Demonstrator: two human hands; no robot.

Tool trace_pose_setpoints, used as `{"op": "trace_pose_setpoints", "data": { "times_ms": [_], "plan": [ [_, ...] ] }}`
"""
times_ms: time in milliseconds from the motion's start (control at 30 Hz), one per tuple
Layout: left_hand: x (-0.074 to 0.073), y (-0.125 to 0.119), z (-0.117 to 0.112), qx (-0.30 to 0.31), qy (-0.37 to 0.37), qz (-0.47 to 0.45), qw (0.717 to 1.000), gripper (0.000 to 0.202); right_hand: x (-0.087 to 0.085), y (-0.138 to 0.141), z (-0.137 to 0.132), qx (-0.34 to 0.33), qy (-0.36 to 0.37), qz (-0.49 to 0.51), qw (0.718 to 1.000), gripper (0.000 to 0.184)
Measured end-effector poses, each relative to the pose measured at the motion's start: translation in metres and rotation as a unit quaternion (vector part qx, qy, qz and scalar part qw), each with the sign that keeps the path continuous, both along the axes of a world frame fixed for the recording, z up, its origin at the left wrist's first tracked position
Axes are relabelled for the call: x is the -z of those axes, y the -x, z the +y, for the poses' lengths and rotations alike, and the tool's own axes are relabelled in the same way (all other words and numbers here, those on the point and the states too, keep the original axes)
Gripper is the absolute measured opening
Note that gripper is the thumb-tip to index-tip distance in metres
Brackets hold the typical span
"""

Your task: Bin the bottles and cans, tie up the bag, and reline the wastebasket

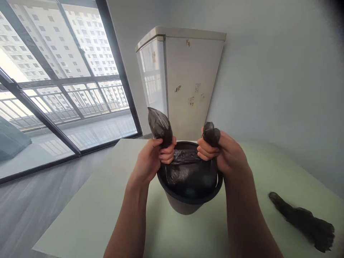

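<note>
A black plastic bag [185,170] sits inside a dark round trash bin [185,206] on the pale green table. My left hand [156,156] is closed round one gathered end of the bag, which sticks up above the fist. Opposite it, my right hand [217,148] grips another bunched end, with a short tuft showing over the fingers. Between the two fists the bag's edge stretches across the bin's opening. Both hands are at rim height, one at each side of the bin. The bottom of the bin's inside is hidden by the bag.
Another crumpled black plastic bag [303,220] lies on the table [88,215] at the right. Behind the table stands an old white refrigerator [193,68] with worn marks. Sliding glass doors [67,79] are at the left, and a plain wall [274,79] is at the right.
</note>
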State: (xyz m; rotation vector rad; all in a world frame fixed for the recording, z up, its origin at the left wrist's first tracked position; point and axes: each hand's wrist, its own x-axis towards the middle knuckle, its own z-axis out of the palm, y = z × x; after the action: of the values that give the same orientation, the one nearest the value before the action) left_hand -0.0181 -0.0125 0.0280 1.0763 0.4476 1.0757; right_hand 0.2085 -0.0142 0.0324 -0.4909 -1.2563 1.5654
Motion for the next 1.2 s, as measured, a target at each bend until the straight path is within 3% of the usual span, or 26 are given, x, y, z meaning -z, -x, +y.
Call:
{"op": "trace_pose_setpoints", "data": {
  "times_ms": [67, 200, 500, 600, 700, 833, 933, 1100, 1200],
  "plan": [
    [0.000, 0.001, 0.000, 0.001, 0.005, -0.019, 1.000, 0.032, -0.001, -0.001, 0.001, 0.002, 0.002, 0.002, 1.000, 0.036],
    [-0.001, 0.000, 0.000, -0.043, -0.010, -0.022, 0.999, 0.020, -0.002, -0.004, 0.004, 0.027, -0.020, 0.012, 0.999, 0.018],
    [0.004, -0.004, -0.002, -0.096, -0.100, 0.095, 0.986, 0.027, 0.002, 0.003, 0.008, 0.132, -0.031, -0.030, 0.990, 0.011],
    [0.007, -0.006, 0.000, -0.127, -0.120, 0.104, 0.979, 0.034, 0.002, 0.006, 0.006, 0.149, -0.039, -0.060, 0.986, 0.019],
    [0.009, -0.008, 0.001, -0.140, -0.127, 0.129, 0.974, 0.022, 0.006, 0.006, 0.006, 0.138, -0.043, -0.091, 0.985, 0.025],
    [0.011, -0.008, 0.000, -0.185, -0.112, 0.151, 0.965, 0.021, 0.008, 0.006, 0.004, 0.135, -0.056, -0.132, 0.980, 0.025],
    [0.011, -0.010, -0.004, -0.175, -0.111, 0.173, 0.963, 0.021, 0.002, 0.009, -0.003, 0.119, -0.073, -0.173, 0.975, 0.028],
    [0.007, -0.014, -0.011, -0.129, -0.167, 0.213, 0.954, 0.013, -0.007, 0.014, -0.014, 0.051, -0.163, -0.259, 0.951, 0.021],
    [0.006, -0.017, -0.012, -0.147, -0.162, 0.212, 0.953, 0.013, -0.005, 0.012, -0.012, 0.040, -0.218, -0.280, 0.934, 0.024]
  ]
}}
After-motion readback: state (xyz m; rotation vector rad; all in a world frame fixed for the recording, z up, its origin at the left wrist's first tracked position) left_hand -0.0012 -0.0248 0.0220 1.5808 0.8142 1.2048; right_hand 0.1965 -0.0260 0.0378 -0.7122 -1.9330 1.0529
